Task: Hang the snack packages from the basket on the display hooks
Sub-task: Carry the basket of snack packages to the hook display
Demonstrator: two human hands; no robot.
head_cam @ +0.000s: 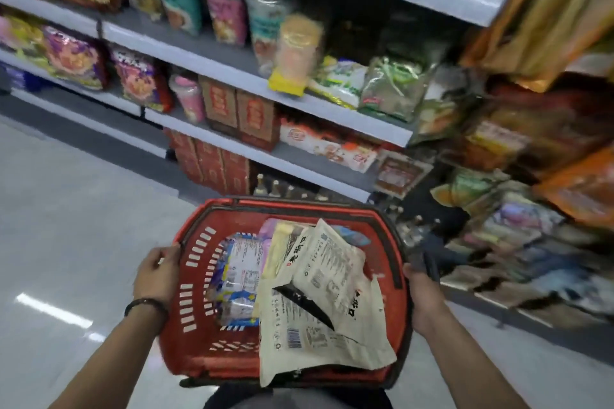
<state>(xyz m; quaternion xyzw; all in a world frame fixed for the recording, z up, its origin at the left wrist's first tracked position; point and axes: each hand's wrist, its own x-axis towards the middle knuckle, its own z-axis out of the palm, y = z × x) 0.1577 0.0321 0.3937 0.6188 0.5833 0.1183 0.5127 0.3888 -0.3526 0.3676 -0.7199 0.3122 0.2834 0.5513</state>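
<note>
A red plastic basket (pixel 196 335) is held in front of me at waist height. My left hand (pixel 157 272) grips its left rim and my right hand (pixel 423 295) grips its right rim. Inside lie several snack packages: two cream-coloured pouches (pixel 327 272) with black print on top, overlapping, and a blue and white pack (pixel 237 276) underneath at the left. A display of hanging snack bags (pixel 518 216) fills the right side; its hooks are hidden behind the bags.
Grey shelves (pixel 332 113) stocked with bags, jars and red boxes run diagonally ahead. Bottles stand on the lowest level just beyond the basket. A pale glossy floor (pixel 73 226) stretches to the left. The picture is blurred.
</note>
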